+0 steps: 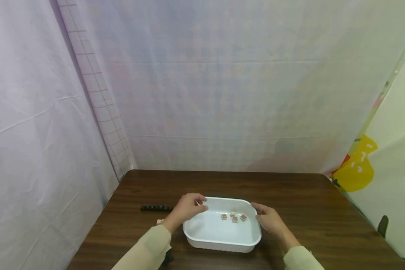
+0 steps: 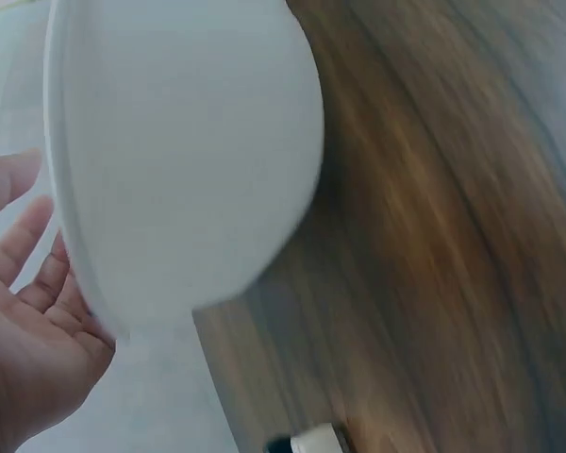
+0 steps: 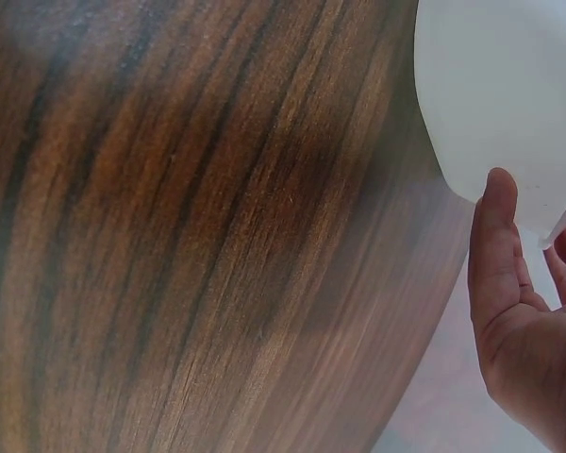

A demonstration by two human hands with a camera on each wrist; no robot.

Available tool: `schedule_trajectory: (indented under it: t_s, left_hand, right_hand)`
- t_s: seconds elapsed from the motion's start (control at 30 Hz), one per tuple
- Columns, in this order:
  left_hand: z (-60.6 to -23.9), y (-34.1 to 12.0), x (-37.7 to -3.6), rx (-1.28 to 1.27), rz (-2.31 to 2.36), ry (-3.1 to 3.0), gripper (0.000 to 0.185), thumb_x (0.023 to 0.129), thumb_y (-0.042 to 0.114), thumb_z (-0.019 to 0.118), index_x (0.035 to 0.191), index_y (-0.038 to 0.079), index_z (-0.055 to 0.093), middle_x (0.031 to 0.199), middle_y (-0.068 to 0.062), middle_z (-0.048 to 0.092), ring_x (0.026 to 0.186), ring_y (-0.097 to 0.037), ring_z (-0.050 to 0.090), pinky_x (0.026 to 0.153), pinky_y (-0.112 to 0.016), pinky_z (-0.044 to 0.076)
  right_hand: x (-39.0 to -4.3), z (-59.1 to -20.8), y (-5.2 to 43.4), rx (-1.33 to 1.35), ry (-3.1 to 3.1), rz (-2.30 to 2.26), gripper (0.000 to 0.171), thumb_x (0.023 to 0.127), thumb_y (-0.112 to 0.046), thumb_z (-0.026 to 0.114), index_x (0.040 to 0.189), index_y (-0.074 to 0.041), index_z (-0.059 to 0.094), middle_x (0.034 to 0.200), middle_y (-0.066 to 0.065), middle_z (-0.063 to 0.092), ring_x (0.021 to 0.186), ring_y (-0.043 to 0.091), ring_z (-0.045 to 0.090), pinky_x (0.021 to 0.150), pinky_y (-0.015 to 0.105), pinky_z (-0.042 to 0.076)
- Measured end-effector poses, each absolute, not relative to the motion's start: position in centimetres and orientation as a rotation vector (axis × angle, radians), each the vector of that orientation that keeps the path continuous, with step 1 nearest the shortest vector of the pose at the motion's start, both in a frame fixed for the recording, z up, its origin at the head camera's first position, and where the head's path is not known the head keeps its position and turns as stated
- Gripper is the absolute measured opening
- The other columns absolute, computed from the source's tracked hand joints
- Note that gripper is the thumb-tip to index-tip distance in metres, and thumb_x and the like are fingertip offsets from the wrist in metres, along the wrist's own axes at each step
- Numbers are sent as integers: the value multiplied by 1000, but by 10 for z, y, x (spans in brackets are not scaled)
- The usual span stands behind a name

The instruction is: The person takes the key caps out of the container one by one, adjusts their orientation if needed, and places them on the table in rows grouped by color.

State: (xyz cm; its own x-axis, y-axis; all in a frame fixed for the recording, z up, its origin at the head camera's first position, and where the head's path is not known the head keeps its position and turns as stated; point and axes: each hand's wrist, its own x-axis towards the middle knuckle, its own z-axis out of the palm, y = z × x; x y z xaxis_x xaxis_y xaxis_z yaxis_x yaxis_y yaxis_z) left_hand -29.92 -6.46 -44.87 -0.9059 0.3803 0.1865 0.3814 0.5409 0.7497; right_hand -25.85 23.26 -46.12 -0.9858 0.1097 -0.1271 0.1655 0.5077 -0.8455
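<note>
- Head view: the left hand (image 1: 188, 208) curls over the white plastic tray (image 1: 222, 240) at its 10 o'clock rim; the right hand (image 1: 270, 220) presses its 3 o'clock side, fingers fairly straight. The tray sits on a dark wooden table (image 1: 324, 210), holding small tan blocks (image 1: 234, 217).
- Left wrist: blurred; relaxed fingers (image 2: 24, 241) at the smooth rim.
- Right wrist: the thumb (image 3: 492, 236) touches the tray wall; other fingers are cut off.

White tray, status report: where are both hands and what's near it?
Left hand on the white tray's left rim, right hand on its right. Small wooden blocks inside. Black strip lies left, apart from it.
</note>
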Motion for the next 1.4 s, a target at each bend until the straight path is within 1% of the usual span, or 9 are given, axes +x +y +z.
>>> schedule_trajectory:
  t_s: [0.13, 0.3, 0.37, 0.53, 0.7, 0.8, 0.97, 1.2, 1.4]
  left_hand:
    - [-451, -47, -299, -681, -1305, -2790, 26, 87, 15, 76, 108, 1, 72, 90, -2, 64, 80, -15, 56, 68, -31, 47]
    - [-458, -25, -297, -713, -1226, -2789, 23, 82, 11, 78, 102, 1, 73, 85, -5, 65, 76, -14, 56, 67, -28, 47]
    - [-463, -17, -297, -741, -1185, -2778, 23, 80, 11, 79, 100, 1, 73, 83, -6, 65, 73, -12, 55, 67, -27, 46]
    - [-473, -2, -299, -769, -1078, -2775, 22, 77, 12, 80, 96, 4, 74, 81, -5, 64, 71, -9, 53, 67, -25, 45]
    - [-482, 7, -304, -771, -909, -2821, 19, 77, 14, 77, 95, 6, 75, 79, -1, 64, 71, -8, 53, 69, -25, 46]
    - [-486, 11, -307, -774, -828, -2836, 20, 76, 13, 76, 95, 7, 76, 77, 1, 65, 70, -8, 54, 69, -24, 47]
    - [-487, 16, -307, -794, -672, -2864, 21, 74, 13, 77, 94, 9, 77, 83, 2, 71, 78, -11, 61, 75, -24, 48]
    - [-488, 16, -302, -811, -564, -2896, 16, 71, 13, 78, 87, 15, 75, 79, 8, 67, 76, -10, 60, 70, -22, 47]
    - [-484, 14, -301, -784, -596, -2913, 23, 68, 16, 81, 91, 15, 76, 83, 6, 69, 78, -12, 61, 71, -24, 47]
  right_hand:
    - [-259, -461, 232, 253, 2672, -1521, 53, 85, 2, 55, 138, 4, 53, 109, 23, 62, 82, 25, 59, 62, 33, 51]
    - [-258, -462, 231, 242, 2663, -1536, 52, 86, 2, 53, 138, 5, 52, 121, 29, 58, 85, 25, 60, 64, 32, 51]
    - [-259, -463, 230, 237, 2665, -1541, 53, 86, 3, 54, 138, 5, 52, 121, 29, 58, 83, 25, 60, 63, 33, 51]
    - [-259, -465, 231, 224, 2722, -1521, 58, 79, 3, 56, 136, 5, 54, 101, 22, 63, 65, 21, 56, 51, 31, 45]
    - [-259, -465, 231, 238, 2735, -1495, 57, 79, 2, 56, 136, 3, 55, 99, 21, 63, 59, 20, 53, 49, 29, 43]
    - [-258, -465, 230, 184, 2731, -1520, 54, 82, 4, 55, 135, 7, 54, 108, 27, 64, 74, 23, 61, 57, 30, 49]
    - [-256, -463, 229, 108, 2735, -1564, 50, 83, 6, 54, 133, 11, 54, 122, 33, 60, 97, 31, 62, 73, 34, 54]
    - [-256, -463, 228, 117, 2733, -1564, 50, 83, 6, 55, 133, 11, 54, 123, 33, 60, 98, 31, 62, 74, 35, 54]
    - [-256, -461, 230, 116, 2745, -1551, 51, 83, 5, 55, 133, 10, 54, 123, 32, 60, 97, 30, 62, 73, 32, 53]
